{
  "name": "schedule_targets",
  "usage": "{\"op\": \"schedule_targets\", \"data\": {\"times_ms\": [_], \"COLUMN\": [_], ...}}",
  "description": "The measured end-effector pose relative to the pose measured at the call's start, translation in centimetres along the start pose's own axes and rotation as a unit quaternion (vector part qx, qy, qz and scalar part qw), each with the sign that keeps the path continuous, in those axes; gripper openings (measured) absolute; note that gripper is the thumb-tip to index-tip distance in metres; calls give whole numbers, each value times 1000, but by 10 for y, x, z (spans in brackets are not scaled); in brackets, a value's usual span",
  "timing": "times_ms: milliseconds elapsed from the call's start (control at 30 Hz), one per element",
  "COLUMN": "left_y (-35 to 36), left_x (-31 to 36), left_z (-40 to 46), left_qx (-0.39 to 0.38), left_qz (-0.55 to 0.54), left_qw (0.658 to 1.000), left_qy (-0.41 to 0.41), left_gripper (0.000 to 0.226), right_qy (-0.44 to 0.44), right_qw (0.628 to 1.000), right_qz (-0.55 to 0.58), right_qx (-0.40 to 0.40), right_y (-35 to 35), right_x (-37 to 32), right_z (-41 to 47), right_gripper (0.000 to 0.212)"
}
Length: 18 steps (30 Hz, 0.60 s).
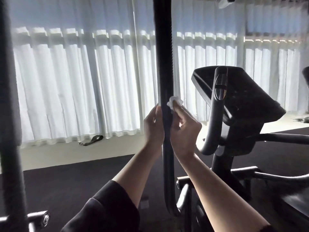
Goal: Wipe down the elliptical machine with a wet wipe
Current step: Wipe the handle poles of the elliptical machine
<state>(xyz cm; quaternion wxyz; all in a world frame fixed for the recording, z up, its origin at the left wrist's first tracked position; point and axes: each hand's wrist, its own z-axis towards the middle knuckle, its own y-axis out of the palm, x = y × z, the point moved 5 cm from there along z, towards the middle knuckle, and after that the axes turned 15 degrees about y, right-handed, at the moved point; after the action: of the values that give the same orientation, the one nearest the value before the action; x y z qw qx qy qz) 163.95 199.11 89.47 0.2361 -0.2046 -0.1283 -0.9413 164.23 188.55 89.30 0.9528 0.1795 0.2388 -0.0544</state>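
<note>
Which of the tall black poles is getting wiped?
The middle pole: both hands touch it, the right hand pressing the white wipe against it. The left pole stands untouched.

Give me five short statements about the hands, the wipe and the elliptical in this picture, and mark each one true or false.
1. The right hand holds the white wipe against the upright handlebar. True.
2. The left hand hangs free, away from the bar. False: it rests on the bar's left side.
3. The console is to the right of the bar. True.
4. The wipe lies on the floor. False: it is in the right hand.
5. A dark strap lies by the curtains. True.
</note>
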Motion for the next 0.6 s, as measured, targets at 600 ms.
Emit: {"op": "schedule_targets", "data": {"times_ms": [600], "left_y": [-25], "left_x": [-56], "left_z": [-153], "left_qx": [14], "left_qz": [-111], "left_qw": [961], "left_qy": [-253], "left_gripper": [30], "right_qy": [88], "right_qw": [985], "right_qz": [-103], "right_qx": [-110], "right_y": [-46], "right_x": [61], "right_z": [-125], "right_gripper": [25]}}
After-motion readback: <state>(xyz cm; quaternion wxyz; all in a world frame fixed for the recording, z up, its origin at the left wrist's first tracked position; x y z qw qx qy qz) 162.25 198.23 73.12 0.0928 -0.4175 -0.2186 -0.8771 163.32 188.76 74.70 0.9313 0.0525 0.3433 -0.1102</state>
